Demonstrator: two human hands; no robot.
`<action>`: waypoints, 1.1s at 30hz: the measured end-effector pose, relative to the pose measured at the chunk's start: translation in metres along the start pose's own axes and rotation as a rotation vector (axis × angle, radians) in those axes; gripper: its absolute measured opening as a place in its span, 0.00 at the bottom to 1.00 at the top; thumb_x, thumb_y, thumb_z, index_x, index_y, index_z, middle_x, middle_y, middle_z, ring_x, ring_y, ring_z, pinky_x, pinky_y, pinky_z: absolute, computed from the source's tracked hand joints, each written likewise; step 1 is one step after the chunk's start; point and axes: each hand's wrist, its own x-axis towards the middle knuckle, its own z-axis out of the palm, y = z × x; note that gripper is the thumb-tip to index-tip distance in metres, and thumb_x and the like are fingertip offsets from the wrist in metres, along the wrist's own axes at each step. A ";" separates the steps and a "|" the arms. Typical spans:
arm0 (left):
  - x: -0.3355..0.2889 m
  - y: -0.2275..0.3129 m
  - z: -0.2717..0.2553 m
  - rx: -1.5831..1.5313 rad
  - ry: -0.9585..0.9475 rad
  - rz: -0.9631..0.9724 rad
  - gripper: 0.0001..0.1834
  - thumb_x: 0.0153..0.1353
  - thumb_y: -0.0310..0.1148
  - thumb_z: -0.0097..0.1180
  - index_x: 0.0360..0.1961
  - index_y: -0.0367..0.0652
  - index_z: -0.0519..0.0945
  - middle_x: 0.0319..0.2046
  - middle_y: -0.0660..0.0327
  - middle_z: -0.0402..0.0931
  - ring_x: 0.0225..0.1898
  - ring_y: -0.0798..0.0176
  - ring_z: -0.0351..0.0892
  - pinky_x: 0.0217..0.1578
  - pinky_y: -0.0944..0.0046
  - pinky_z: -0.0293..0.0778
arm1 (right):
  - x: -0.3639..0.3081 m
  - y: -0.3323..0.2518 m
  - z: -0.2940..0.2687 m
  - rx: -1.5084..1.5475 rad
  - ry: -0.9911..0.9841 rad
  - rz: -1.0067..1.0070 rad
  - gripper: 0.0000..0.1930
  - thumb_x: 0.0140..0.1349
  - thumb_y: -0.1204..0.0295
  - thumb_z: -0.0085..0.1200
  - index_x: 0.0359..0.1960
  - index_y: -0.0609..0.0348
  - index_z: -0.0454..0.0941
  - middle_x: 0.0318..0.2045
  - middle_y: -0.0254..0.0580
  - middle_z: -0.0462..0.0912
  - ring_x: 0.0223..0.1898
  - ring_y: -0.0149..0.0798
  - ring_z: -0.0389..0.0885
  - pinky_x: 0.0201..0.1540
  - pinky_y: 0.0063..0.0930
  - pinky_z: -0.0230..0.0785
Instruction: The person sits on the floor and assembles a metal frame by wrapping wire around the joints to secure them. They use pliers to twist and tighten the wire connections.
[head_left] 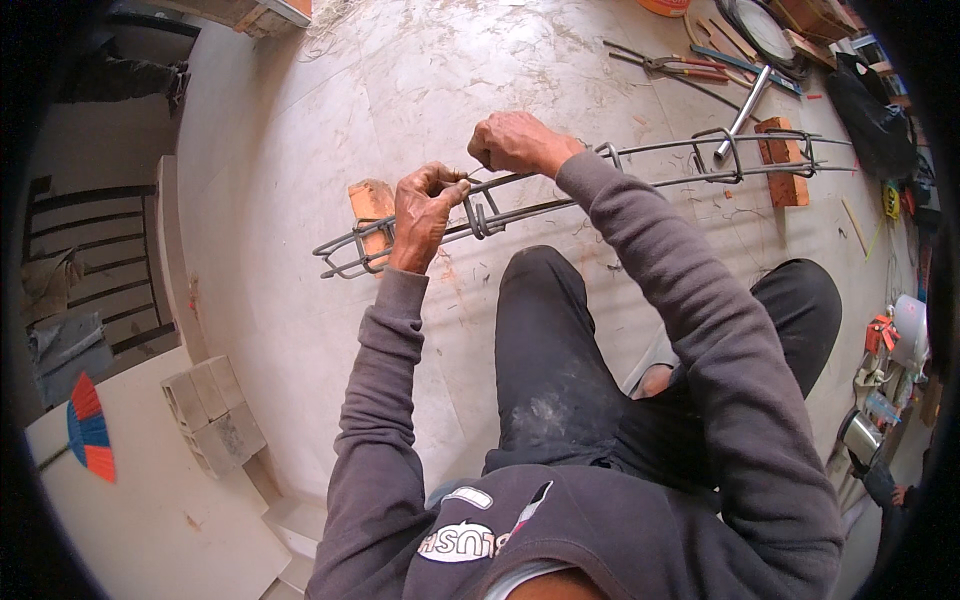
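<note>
A long, narrow rebar cage [545, 208], made of dark bars with rectangular stirrups, lies across in front of me. It rests on an orange brick [371, 200] at the left and another brick [783, 163] at the right. My left hand [425, 210] is closed at the cage, thumb and fingertips pinching at the top of a stirrup [483, 220]. Just above the upper bar, my right hand [520, 143] is curled into a fist. Whatever it holds is hidden by the fingers; a thin wire-like line shows between the two hands.
Red-handled cutters [690, 68], a shiny metal pipe [745, 112] and a blue-edged saw [765, 77] lie far right. Gray blocks [212, 408] and a red-and-blue broom [90, 428] are at the left, below a dark railing [95, 240]. Assorted tools and containers line the right side.
</note>
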 end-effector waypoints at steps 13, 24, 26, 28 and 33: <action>0.002 0.011 0.003 0.055 -0.011 -0.028 0.08 0.55 0.26 0.60 0.35 0.34 0.84 0.23 0.61 0.80 0.27 0.72 0.75 0.32 0.69 0.71 | -0.017 0.009 0.012 -0.066 0.506 -0.084 0.04 0.50 0.76 0.54 0.23 0.56 0.82 0.24 0.50 0.83 0.31 0.51 0.84 0.35 0.44 0.75; 0.004 0.006 -0.001 0.084 -0.070 -0.005 0.10 0.59 0.32 0.61 0.39 0.37 0.84 0.25 0.63 0.81 0.28 0.74 0.75 0.31 0.71 0.71 | -0.119 -0.041 -0.033 -0.219 0.108 -0.129 0.08 0.55 0.75 0.52 0.22 0.66 0.78 0.26 0.55 0.80 0.25 0.51 0.82 0.28 0.42 0.74; 0.004 0.003 -0.003 0.073 -0.069 0.000 0.10 0.59 0.31 0.60 0.38 0.36 0.83 0.25 0.62 0.81 0.29 0.73 0.76 0.32 0.71 0.72 | -0.125 -0.031 -0.022 -0.200 -0.070 -0.007 0.14 0.57 0.65 0.52 0.33 0.66 0.79 0.34 0.58 0.80 0.36 0.53 0.82 0.40 0.44 0.73; 0.005 -0.001 -0.004 0.059 -0.073 0.009 0.09 0.59 0.30 0.59 0.38 0.36 0.83 0.26 0.61 0.81 0.29 0.72 0.76 0.33 0.70 0.73 | -0.131 -0.022 -0.003 -0.192 0.099 -0.076 0.20 0.58 0.59 0.51 0.40 0.66 0.80 0.37 0.60 0.80 0.42 0.55 0.80 0.47 0.46 0.71; 0.007 -0.003 -0.001 -0.038 -0.067 0.028 0.08 0.57 0.27 0.59 0.36 0.32 0.82 0.23 0.61 0.80 0.26 0.73 0.74 0.29 0.70 0.71 | -0.109 -0.007 0.018 0.028 -0.019 -0.037 0.30 0.67 0.45 0.43 0.47 0.64 0.78 0.45 0.62 0.80 0.51 0.59 0.77 0.53 0.50 0.67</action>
